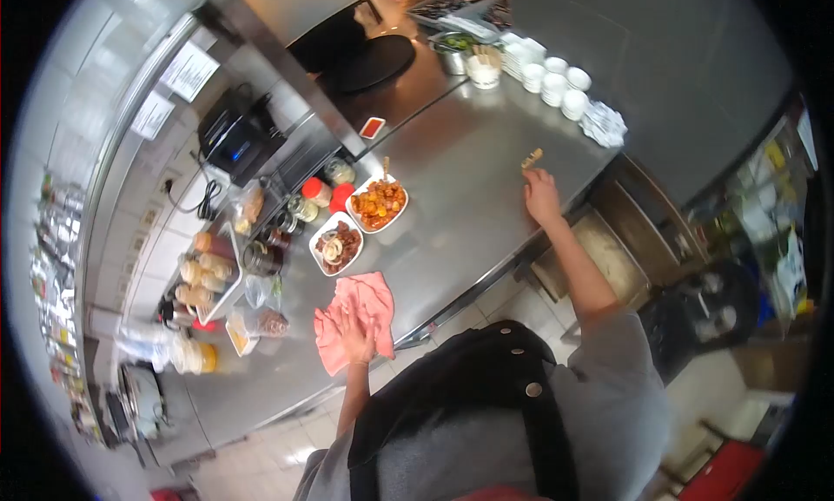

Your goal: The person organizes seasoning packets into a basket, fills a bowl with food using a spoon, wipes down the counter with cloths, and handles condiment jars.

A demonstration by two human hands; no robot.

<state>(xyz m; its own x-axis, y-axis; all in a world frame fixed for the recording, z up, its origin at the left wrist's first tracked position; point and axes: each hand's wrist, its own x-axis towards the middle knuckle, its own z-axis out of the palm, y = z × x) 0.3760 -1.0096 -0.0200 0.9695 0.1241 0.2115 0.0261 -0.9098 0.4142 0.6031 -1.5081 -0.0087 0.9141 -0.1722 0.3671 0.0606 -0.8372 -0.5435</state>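
My left hand (pixel 357 338) lies with its fingers spread on a pink cloth (pixel 373 297) at the front of the steel counter (pixel 452 206). Farther right, my right hand (pixel 540 193) is over the counter, its fingertips closed at a small tan item (pixel 532 159), perhaps a wooden pick or clip. Between the hands and farther back stand two white dishes: one of meat with a pale topping (pixel 337 247), the other of orange-red sauced food (pixel 379 204) with a stick upright in it.
Jars with red lids (pixel 316 191) and a tray of bottles (pixel 213 271) line the left side. Stacked white cups (pixel 556 84), crumpled foil (pixel 603 124) and a tub of sticks (pixel 484 69) stand at the back right. A small red sauce dish (pixel 372 128) sits near the post.
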